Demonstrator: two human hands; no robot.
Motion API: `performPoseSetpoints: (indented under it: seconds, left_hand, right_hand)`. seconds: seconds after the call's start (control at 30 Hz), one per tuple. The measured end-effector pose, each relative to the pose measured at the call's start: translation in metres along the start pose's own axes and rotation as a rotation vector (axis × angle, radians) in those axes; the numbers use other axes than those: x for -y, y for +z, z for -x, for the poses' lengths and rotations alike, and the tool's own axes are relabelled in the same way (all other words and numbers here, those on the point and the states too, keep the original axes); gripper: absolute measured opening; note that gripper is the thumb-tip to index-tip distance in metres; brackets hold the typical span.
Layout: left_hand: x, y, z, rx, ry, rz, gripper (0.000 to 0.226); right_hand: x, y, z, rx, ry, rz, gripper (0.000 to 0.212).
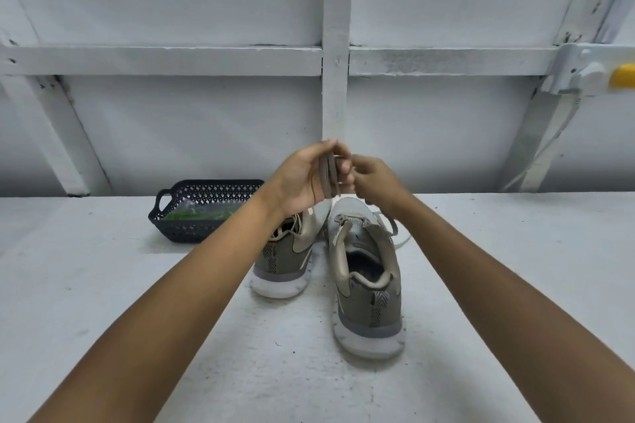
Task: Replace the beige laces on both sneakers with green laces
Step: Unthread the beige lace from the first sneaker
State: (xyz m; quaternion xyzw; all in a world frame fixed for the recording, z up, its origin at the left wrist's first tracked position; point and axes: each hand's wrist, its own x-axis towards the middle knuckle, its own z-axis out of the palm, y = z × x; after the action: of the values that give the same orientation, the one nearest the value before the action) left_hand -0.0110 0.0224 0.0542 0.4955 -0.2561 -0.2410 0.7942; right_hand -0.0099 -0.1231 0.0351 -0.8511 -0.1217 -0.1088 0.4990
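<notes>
1. White tabletop (pixel 103 285) w/ a white panelled wall behind; I'm looking down over both forearms.
2. Beige lace (pixel 328 178) is held up above the sneakers' toes, folded into a bundle of several strands.
3. L hand (pixel 302 178) grips the bundle, fingers curled round it; R hand (pixel 374 178) pinches it from the other side.
4. Left sneaker (pixel 285 261) and right sneaker (pixel 367 285) sit side by side below, heels toward me.
5. Dark basket (pixel 192 230) sits just left of the shoes, w/ green laces (pixel 199 214) in a clear bag inside.
</notes>
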Motion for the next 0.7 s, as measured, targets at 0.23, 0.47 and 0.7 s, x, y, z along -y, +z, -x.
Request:
performPoseSetpoints:
  seconds: [0.23,0.47,0.7]
  left_hand:
    - [-0.016,-0.025,-0.016,-0.290,0.106,0.003,0.038]
    - [0.010,-0.032,-0.006,-0.222,0.011,-0.235,0.045]
    - [0.021,-0.013,0.003,0.050,-0.089,-0.175,0.068]
  right_hand:
    - [0.011,0.014,0.035,0.245,-0.071,0.249,0.026]
    - [0.065,-0.013,0.041,0.183,-0.153,-0.120,0.014]
    - [0.046,-0.023,-0.003,-0.020,-0.050,-0.118,0.015]
